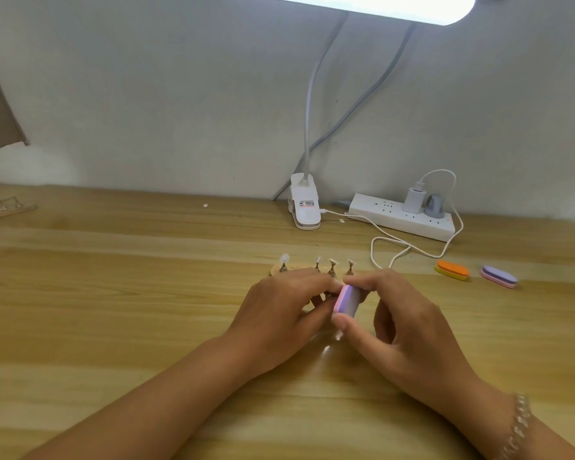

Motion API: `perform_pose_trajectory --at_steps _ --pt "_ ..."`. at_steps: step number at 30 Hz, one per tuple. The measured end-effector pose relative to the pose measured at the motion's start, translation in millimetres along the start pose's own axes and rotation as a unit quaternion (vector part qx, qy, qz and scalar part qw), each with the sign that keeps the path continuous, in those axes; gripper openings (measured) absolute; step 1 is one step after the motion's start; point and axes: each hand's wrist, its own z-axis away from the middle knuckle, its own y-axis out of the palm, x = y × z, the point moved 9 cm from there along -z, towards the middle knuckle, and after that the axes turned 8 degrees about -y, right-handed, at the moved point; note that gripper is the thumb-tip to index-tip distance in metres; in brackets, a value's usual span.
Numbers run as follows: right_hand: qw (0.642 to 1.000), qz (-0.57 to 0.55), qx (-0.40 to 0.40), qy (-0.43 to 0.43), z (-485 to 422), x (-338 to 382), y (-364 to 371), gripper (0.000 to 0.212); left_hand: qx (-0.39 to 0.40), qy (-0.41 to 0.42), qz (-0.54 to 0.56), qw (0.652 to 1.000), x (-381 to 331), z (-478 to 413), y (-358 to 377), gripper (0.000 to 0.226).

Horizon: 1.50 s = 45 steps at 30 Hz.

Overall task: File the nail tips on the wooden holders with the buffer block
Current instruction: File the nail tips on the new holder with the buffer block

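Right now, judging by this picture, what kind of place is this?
Probably a home or small-studio nail workbench: a wooden desk against a plain wall, a clip-on lamp beside a power strip, and nail tips on holders with spare buffer blocks nearby.

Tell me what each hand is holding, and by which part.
The right hand pinches the buffer block by its two ends, thumb near, fingers far. The left hand curls its fingers beside it; their hold is hidden.

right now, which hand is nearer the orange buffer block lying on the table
Right. The right hand, holding the pink buffer block, is just left of the orange buffer block; the left hand is farther left, beyond the right one.
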Motion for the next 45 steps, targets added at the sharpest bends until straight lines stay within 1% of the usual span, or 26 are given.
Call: perform_pose_trajectory --at_steps 3,4,7,9,12,13,16,18,22,23,25,27,30,31,33,35,36,39,41,45 --pt "0.998 -0.016 -0.030 0.051 0 -16 -7 0.037 -0.003 -0.003 0.019 1.000 0 -1 -1 0.017" --pt "0.998 -0.007 -0.034 0.052 0 -16 -9 0.037 0.000 -0.007 0.021 1.000 1 -1 0 0.018" --pt "1.000 0.030 -0.006 0.004 0 0 -2 0.039 0.022 -0.012 0.026 0.999 3 -1 4 0.022" --pt "1.000 0.028 0.005 -0.004 1 2 1 0.040 0.031 -0.011 0.028 0.999 4 -1 6 0.024" --pt "0.997 -0.007 -0.034 0.063 0 -16 -8 0.043 0.022 -0.009 0.023 0.999 5 -1 6 0.019" --pt "0.996 -0.009 -0.041 0.073 0 -20 -10 0.046 0.022 -0.006 0.019 1.000 4 -1 6 0.018" --pt "0.999 0.015 -0.019 0.042 0 -11 -6 0.040 0.024 -0.004 0.010 1.000 3 -1 6 0.020" --pt "1.000 0.012 -0.003 0.025 1 -6 -1 0.040 0.028 -0.007 0.012 1.000 4 -1 6 0.022" --pt "0.997 -0.017 -0.028 0.063 0 -18 -8 0.045 0.024 -0.002 0.027 0.999 4 -1 6 0.016" --pt "0.998 -0.004 -0.026 0.059 -1 -17 -8 0.046 0.026 -0.002 0.028 0.999 4 -2 7 0.017" --pt "0.999 0.022 0.004 0.028 0 -7 -2 0.043 0.026 -0.009 0.029 0.999 6 -2 7 0.022" --pt "0.999 0.014 0.024 0.016 1 -1 4 0.041 -0.001 -0.006 0.042 0.999 8 -2 3 0.023" --pt "0.998 -0.018 -0.013 0.053 0 -12 -4 0.040 -0.099 0.001 0.051 0.994 9 -4 -14 0.016" --pt "0.997 -0.025 -0.026 0.068 0 -17 -7 0.042 -0.133 -0.012 0.053 0.990 13 -7 -21 0.013" --pt "0.995 -0.026 -0.025 0.094 0 -23 -7 0.041 -0.175 -0.071 0.080 0.979 30 -14 -35 0.008" --pt "0.994 -0.017 -0.006 0.111 2 -27 -2 0.036 -0.195 -0.125 0.123 0.965 51 -21 -43 0.007" --pt "0.993 -0.013 0.002 0.117 2 -29 0 0.034 -0.197 -0.137 0.134 0.962 57 -24 -44 0.006" --pt "0.991 -0.012 0.010 0.132 3 -35 3 0.031 -0.155 -0.146 0.140 0.967 56 -29 -31 0.004" --pt "0.991 -0.006 0.014 0.130 2 -36 4 0.031 -0.117 -0.148 0.110 0.976 53 -31 -18 0.003" --pt "0.991 0.002 0.044 0.126 2 -37 10 0.033 -0.093 -0.200 0.076 0.972 68 -31 -11 0.005"
